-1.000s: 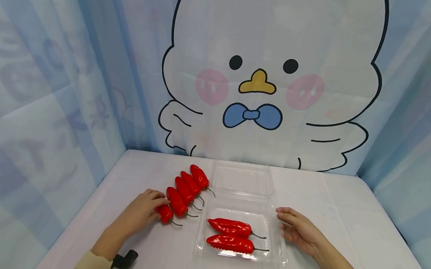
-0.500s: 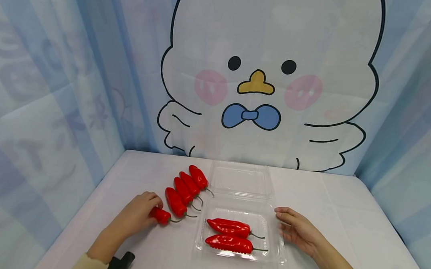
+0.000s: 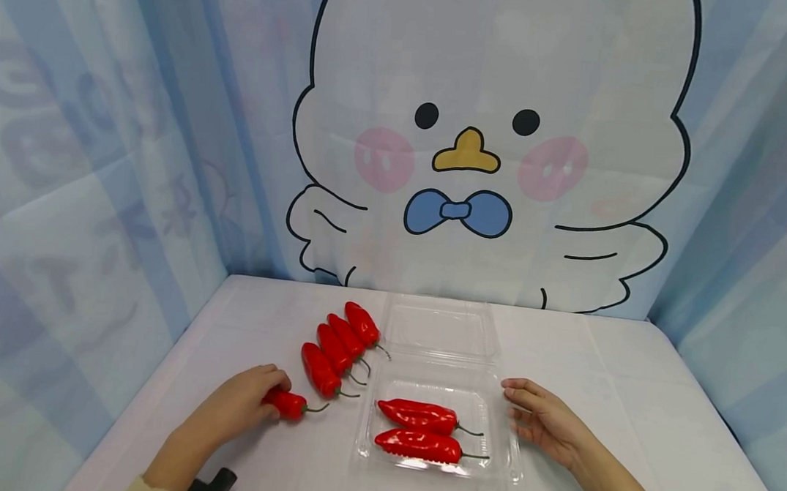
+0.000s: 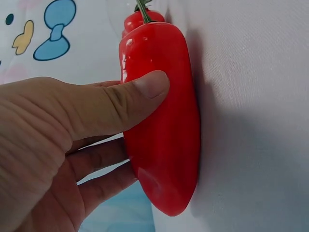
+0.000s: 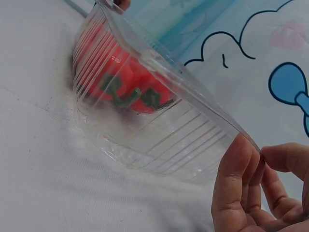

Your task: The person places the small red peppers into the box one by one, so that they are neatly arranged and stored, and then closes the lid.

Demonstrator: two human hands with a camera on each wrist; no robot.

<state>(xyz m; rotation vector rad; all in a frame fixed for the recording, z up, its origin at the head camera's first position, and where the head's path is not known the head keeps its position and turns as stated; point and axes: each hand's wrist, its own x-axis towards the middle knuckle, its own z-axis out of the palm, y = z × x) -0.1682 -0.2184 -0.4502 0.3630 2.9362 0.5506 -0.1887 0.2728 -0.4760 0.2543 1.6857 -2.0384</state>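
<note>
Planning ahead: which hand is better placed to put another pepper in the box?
Likely the left hand: it grips a pepper; the right hand pinches the box by its edge.

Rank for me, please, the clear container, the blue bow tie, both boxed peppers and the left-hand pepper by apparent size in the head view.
1. Clear container
2. Blue bow tie
3. Rear pepper, front pepper: too alike to rank
4. Pepper in the left hand, partly hidden: held pepper
</note>
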